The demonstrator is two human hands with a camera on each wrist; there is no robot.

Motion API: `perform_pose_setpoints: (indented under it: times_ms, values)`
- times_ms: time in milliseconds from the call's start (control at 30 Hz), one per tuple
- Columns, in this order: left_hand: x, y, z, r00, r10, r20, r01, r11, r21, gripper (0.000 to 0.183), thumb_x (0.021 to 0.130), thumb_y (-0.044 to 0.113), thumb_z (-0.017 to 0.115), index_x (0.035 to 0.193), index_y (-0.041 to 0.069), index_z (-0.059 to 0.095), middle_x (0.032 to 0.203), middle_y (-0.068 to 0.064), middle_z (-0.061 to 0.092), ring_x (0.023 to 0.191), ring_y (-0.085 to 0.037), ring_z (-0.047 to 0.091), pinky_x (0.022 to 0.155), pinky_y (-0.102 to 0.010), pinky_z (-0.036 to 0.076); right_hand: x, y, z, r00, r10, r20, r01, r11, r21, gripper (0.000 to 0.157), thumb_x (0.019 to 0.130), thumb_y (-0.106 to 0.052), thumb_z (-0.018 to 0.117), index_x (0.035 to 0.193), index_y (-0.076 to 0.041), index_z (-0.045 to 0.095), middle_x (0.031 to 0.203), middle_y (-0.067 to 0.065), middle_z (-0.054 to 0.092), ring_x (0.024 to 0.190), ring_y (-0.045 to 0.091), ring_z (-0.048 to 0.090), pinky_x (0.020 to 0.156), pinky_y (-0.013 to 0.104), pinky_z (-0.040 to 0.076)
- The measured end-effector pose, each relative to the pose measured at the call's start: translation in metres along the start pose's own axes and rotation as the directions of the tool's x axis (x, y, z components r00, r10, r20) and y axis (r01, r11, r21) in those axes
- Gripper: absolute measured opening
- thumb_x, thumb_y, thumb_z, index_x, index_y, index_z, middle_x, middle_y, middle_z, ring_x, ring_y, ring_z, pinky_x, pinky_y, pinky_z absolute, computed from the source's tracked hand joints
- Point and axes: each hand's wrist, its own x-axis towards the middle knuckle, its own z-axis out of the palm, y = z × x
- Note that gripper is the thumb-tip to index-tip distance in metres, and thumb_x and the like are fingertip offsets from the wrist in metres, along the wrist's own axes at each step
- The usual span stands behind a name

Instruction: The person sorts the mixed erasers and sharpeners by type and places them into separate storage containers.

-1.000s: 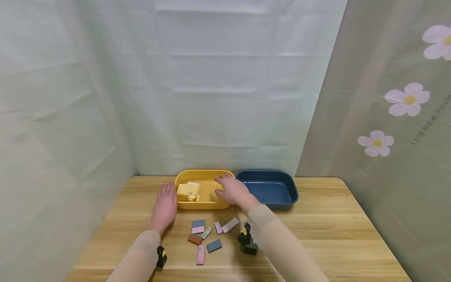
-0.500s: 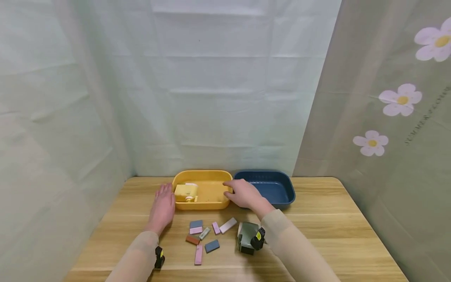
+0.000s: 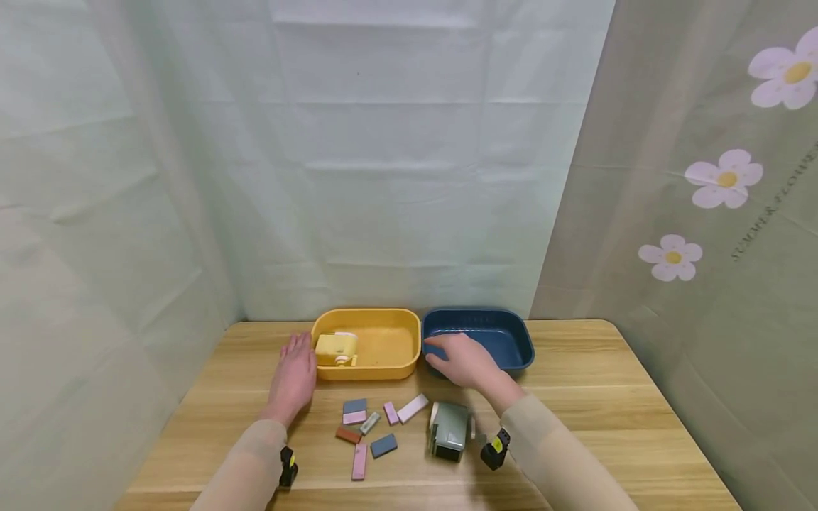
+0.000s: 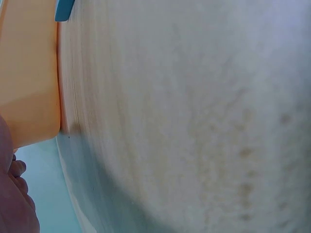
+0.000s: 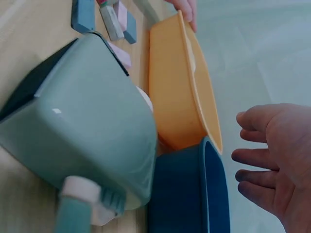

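My left hand (image 3: 294, 380) lies with straight fingers along the left end of the yellow tray (image 3: 390, 373); in the left wrist view part of the hand (image 4: 14, 199) shows beside the tray's wall. A yellow box-shaped crank pencil sharpener (image 3: 335, 348) lies in that tray's left part. Over the left side of the dark blue tray (image 3: 529, 348) hovers my right hand (image 3: 465, 360), fingers loosely bent and holding nothing. Nearer me stands a grey-green sharpener (image 3: 451, 424), whose crank (image 5: 80, 194) shows in the right wrist view.
Several small eraser-like blocks lie in front of the yellow tray, among them a pink one (image 3: 360, 462), a blue-grey one (image 3: 384, 446), a red-brown one (image 3: 348, 434) and a white one (image 3: 412, 409). A pale curtain (image 3: 409, 177) hangs behind the wooden table (image 3: 594, 411).
My right hand has moved right, out of the yellow tray and over the blue one, uncovering the grey-green sharpener. The left hand stays at the yellow tray's end.
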Motion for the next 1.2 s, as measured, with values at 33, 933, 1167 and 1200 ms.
perform_pose_setpoints:
  times_ms: [33, 933, 1167, 1200]
  values:
    - [0.0, 0.0, 0.0, 1.0, 0.0, 0.001, 0.0, 1.0, 0.001, 0.056, 0.116, 0.017, 0.028, 0.159, -0.018, 0.028, 0.164, -0.037, 0.031, 0.157, -0.053, 0.02, 0.129, -0.065, 0.013, -0.003, 0.001, 0.0, 1.0, 0.005, -0.007, -0.005, 1.0, 0.0, 0.041, 0.107, -0.03, 0.068, 0.144, -0.011, 0.069, 0.141, 0.006, 0.07, 0.133, 0.028, 0.064, 0.111, 0.05, 0.053]
    - [0.001, 0.001, 0.001, 1.0, -0.011, 0.011, 0.011, 1.0, -0.003, 0.055, 0.116, 0.017, 0.031, 0.16, -0.017, 0.028, 0.166, -0.036, 0.029, 0.158, -0.051, 0.019, 0.13, -0.064, 0.012, -0.063, 0.022, 0.005, 0.992, -0.032, -0.121, 0.039, 0.997, 0.06, 0.036, 0.102, -0.019, 0.073, 0.136, -0.006, 0.074, 0.133, 0.01, 0.074, 0.125, 0.032, 0.07, 0.105, 0.052, 0.057]
    - [0.0, 0.002, 0.0, 1.0, -0.019, 0.012, 0.019, 1.0, -0.002, 0.055, 0.116, 0.016, 0.031, 0.16, -0.017, 0.028, 0.165, -0.036, 0.029, 0.158, -0.051, 0.019, 0.13, -0.064, 0.012, -0.07, 0.028, 0.002, 0.984, -0.062, -0.166, 0.075, 0.995, 0.072, 0.034, 0.102, -0.017, 0.073, 0.135, -0.008, 0.074, 0.131, 0.007, 0.075, 0.123, 0.029, 0.071, 0.103, 0.05, 0.058]
    - [0.0, 0.002, -0.001, 1.0, -0.02, 0.012, 0.02, 1.0, -0.002, 0.055, 0.116, 0.016, 0.031, 0.16, -0.018, 0.028, 0.165, -0.036, 0.029, 0.158, -0.052, 0.019, 0.13, -0.064, 0.012, -0.072, 0.029, 0.002, 0.983, -0.064, -0.173, 0.078, 0.994, 0.077, 0.034, 0.102, -0.017, 0.073, 0.135, -0.008, 0.075, 0.131, 0.007, 0.075, 0.123, 0.029, 0.071, 0.103, 0.05, 0.059]
